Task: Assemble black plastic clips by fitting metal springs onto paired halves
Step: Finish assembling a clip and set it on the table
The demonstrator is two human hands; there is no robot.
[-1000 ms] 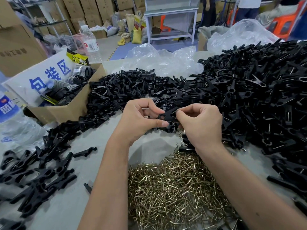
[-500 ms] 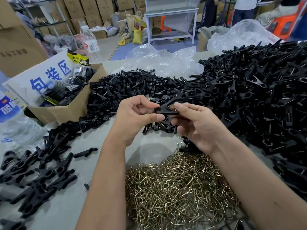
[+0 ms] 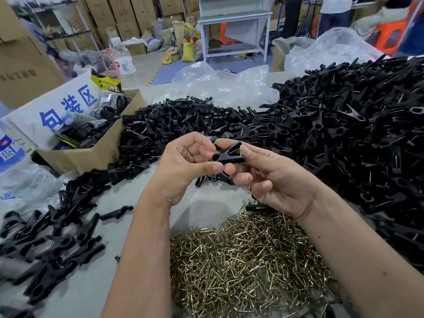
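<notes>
I am counting: two hands, left hand [image 3: 183,166] and right hand [image 3: 273,180]; one clip [image 3: 228,154]; one cardboard box [image 3: 91,154]; one water bottle [image 3: 124,63]; springs [image 3: 247,260] and clip halves [image 3: 344,134] too numerous to count.

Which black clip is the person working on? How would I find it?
Start at the gold pile of springs near the bottom. Look straight up to the two hands above the table. The clip is pinched between the left hand and right hand; it is the only one lifted off the table.

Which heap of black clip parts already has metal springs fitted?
The big heap on the right: thin wire springs show on its clips. The centre pile and left scatter look bare.
</notes>
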